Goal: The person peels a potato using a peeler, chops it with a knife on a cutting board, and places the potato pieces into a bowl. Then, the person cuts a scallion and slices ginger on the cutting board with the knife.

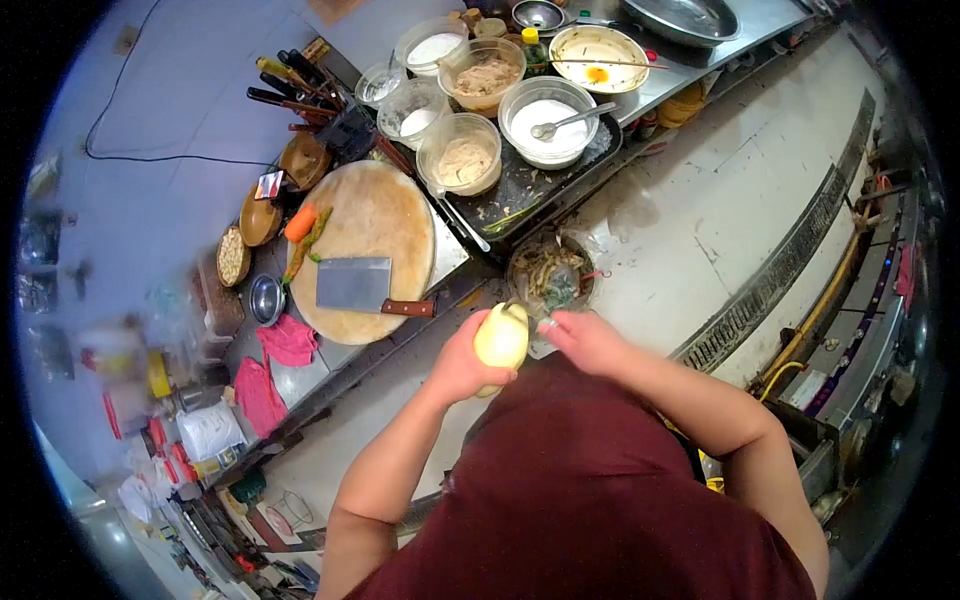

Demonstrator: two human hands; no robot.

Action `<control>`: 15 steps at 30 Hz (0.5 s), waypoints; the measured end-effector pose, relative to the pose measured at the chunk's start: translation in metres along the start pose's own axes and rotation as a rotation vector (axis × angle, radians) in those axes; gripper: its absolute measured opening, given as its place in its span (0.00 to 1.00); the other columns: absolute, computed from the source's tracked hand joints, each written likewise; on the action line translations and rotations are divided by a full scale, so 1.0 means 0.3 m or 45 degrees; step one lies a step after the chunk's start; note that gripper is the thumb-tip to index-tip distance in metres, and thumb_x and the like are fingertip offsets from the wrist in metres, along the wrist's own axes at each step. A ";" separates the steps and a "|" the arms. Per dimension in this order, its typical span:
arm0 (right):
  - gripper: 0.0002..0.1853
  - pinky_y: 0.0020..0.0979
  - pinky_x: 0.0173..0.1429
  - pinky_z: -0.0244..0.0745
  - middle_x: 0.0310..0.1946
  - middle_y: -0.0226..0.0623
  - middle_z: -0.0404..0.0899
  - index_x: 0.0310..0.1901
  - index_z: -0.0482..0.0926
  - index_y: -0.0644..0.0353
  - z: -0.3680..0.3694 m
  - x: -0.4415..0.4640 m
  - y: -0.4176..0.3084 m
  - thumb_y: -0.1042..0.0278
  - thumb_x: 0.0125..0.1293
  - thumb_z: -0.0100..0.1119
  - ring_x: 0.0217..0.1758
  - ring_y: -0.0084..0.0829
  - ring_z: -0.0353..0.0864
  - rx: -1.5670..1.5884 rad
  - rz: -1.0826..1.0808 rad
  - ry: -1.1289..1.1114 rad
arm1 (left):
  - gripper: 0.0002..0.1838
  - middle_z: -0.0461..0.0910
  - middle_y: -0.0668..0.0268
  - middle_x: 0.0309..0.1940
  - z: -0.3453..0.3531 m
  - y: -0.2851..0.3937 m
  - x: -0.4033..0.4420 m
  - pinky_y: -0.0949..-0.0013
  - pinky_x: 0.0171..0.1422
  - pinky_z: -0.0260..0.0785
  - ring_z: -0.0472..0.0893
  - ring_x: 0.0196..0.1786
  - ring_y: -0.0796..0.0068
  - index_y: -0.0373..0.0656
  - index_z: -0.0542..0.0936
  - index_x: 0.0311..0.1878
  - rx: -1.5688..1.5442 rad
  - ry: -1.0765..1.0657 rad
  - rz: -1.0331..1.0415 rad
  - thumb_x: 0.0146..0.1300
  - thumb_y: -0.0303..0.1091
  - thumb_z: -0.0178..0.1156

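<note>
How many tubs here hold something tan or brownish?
2: one tub just left of the yellow-capped bottle; a second tub closer to the round chopping board, left of the large white-filled tub. More could be hidden behind other containers.

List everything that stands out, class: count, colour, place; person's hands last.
Pale produce: 1, yellow, in left hand
Chopping board: 1, tan, on counter
Cleaver: 1, grey, on board
Carrot: 1, orange, board's left edge
Long vegetables: count unclear, greenish, by carrot
Tubs: 6, translucent, top centre
Tray: 1, black, under some tubs
Wide bowl: 1, cream, beyond tray
Steel bowl: 1, silver, left of board
Wide pan: 1, silver, top right
Cloths: 2, pink, counter's left end
Bin: 1, colour unclear, on floor
Left hand: 1, bare, around produce
Right hand: 1, bare, beside produce
</note>
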State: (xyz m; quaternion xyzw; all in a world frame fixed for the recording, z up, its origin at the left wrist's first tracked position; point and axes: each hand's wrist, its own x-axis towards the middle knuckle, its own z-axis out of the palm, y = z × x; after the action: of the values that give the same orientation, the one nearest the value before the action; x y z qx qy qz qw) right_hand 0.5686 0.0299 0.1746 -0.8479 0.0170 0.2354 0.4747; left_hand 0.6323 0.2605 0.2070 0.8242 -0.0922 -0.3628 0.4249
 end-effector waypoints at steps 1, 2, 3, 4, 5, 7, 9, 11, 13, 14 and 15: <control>0.23 0.51 0.48 0.74 0.37 0.55 0.81 0.41 0.78 0.62 0.011 -0.003 -0.007 0.47 0.74 0.45 0.42 0.58 0.80 -0.058 -0.098 0.003 | 0.50 0.78 0.64 0.53 0.001 0.002 0.000 0.66 0.64 0.68 0.77 0.55 0.71 0.41 0.69 0.66 -0.045 -0.013 0.000 0.31 0.32 0.77; 0.23 0.51 0.48 0.74 0.37 0.55 0.81 0.41 0.78 0.62 0.002 0.008 -0.003 0.47 0.74 0.45 0.42 0.58 0.80 -0.056 -0.097 0.002 | 0.50 0.78 0.64 0.53 0.003 0.000 -0.002 0.66 0.64 0.68 0.76 0.55 0.71 0.41 0.69 0.66 -0.091 -0.024 -0.002 0.31 0.32 0.77; 0.24 0.51 0.48 0.74 0.37 0.55 0.81 0.40 0.78 0.62 -0.015 0.028 0.008 0.47 0.74 0.45 0.42 0.58 0.80 -0.122 -0.010 -0.004 | 0.50 0.78 0.64 0.53 0.005 -0.003 -0.008 0.66 0.64 0.68 0.76 0.55 0.71 0.41 0.69 0.66 -0.090 -0.026 -0.004 0.31 0.32 0.77; 0.24 0.50 0.48 0.74 0.37 0.55 0.81 0.40 0.78 0.63 -0.027 0.041 0.026 0.46 0.74 0.45 0.42 0.58 0.80 -0.190 0.076 -0.009 | 0.50 0.78 0.64 0.52 0.007 -0.003 -0.013 0.66 0.64 0.68 0.77 0.55 0.71 0.41 0.69 0.66 -0.134 -0.066 0.022 0.32 0.32 0.77; 0.25 0.50 0.49 0.74 0.37 0.55 0.81 0.39 0.79 0.62 0.005 0.065 0.115 0.46 0.74 0.45 0.43 0.58 0.80 -0.283 0.115 -0.035 | 0.49 0.78 0.64 0.52 0.006 -0.001 -0.014 0.66 0.64 0.68 0.77 0.55 0.71 0.41 0.70 0.66 -0.176 -0.106 0.049 0.32 0.33 0.77; 0.25 0.50 0.49 0.74 0.36 0.55 0.81 0.39 0.79 0.63 0.023 0.041 0.134 0.46 0.74 0.45 0.43 0.58 0.80 -0.177 0.135 0.000 | 0.49 0.78 0.64 0.52 0.000 0.009 0.001 0.67 0.64 0.68 0.77 0.55 0.71 0.41 0.70 0.65 -0.179 -0.103 0.066 0.32 0.33 0.77; 0.25 0.51 0.47 0.74 0.36 0.55 0.81 0.39 0.79 0.63 0.037 0.028 0.109 0.46 0.74 0.46 0.42 0.57 0.80 0.072 0.152 0.002 | 0.49 0.78 0.63 0.52 -0.003 -0.007 -0.008 0.67 0.63 0.68 0.77 0.55 0.71 0.41 0.70 0.65 -0.056 -0.018 0.006 0.31 0.33 0.77; 0.25 0.51 0.47 0.73 0.35 0.55 0.81 0.39 0.79 0.63 0.004 0.000 0.013 0.46 0.73 0.46 0.42 0.57 0.80 0.042 0.046 -0.013 | 0.49 0.78 0.63 0.53 -0.006 0.000 0.000 0.68 0.63 0.68 0.77 0.55 0.71 0.40 0.70 0.65 -0.041 -0.057 -0.017 0.31 0.33 0.77; 0.25 0.51 0.46 0.73 0.34 0.55 0.81 0.39 0.79 0.64 0.019 0.007 0.003 0.45 0.73 0.46 0.41 0.58 0.80 -0.057 -0.101 -0.011 | 0.50 0.78 0.63 0.53 -0.004 0.000 0.002 0.68 0.63 0.68 0.77 0.55 0.71 0.40 0.70 0.65 -0.035 -0.076 -0.042 0.31 0.33 0.77; 0.25 0.51 0.46 0.73 0.34 0.55 0.81 0.39 0.79 0.64 0.030 0.029 0.036 0.45 0.73 0.46 0.41 0.58 0.80 -0.054 -0.101 -0.015 | 0.49 0.78 0.63 0.53 -0.002 -0.004 -0.002 0.67 0.63 0.68 0.77 0.55 0.71 0.40 0.70 0.65 -0.066 -0.066 -0.045 0.31 0.33 0.77; 0.25 0.51 0.46 0.74 0.34 0.55 0.81 0.40 0.79 0.63 0.022 0.061 0.089 0.45 0.73 0.46 0.41 0.58 0.80 -0.137 0.007 -0.036 | 0.49 0.78 0.63 0.53 0.002 -0.004 0.000 0.67 0.63 0.68 0.77 0.55 0.71 0.40 0.70 0.65 -0.099 -0.056 -0.042 0.31 0.32 0.77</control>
State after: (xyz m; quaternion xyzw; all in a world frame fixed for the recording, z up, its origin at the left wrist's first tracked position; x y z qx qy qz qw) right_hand 0.5756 0.0241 0.1430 -0.8688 0.0001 0.2490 0.4281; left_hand 0.6318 0.2609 0.2059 0.8004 -0.0739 -0.3910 0.4484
